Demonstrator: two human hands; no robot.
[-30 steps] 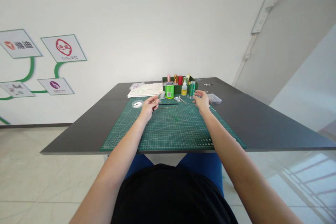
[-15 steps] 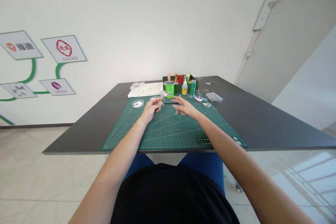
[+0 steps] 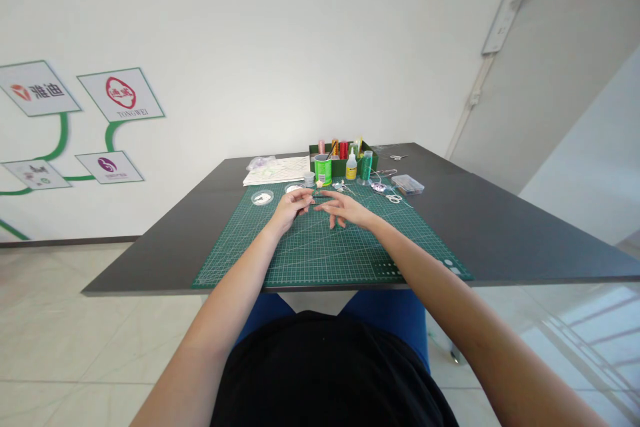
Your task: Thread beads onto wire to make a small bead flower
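My left hand (image 3: 294, 205) is closed in a pinch over the green cutting mat (image 3: 310, 253). Just beyond its fingertips shows a small pale pink flower-like piece (image 3: 319, 183), which seems held by a thin stem too fine to see clearly. Facing it from the right, my right hand (image 3: 347, 209) has its fingers stretched out and apart, the tips close to the left fingertips. A thin dark rod (image 3: 324, 197) appears between the hands, apparently on the mat. Small pale pieces with thin stems (image 3: 341, 185) lie just beyond the right hand.
Behind the hands stand a bright green can (image 3: 323, 170), a yellow glue bottle (image 3: 351, 165), a green thread spool (image 3: 367, 164) and a green box (image 3: 373, 155) of spools. Scissors (image 3: 394, 199) and a clear case (image 3: 407, 185) lie right; a shallow dish (image 3: 262, 197) and white sheets (image 3: 277, 170) left.
The right hand has moved left, its fingertips now close to the left hand's. The left hand and the pale flower-like piece have shifted slightly right.
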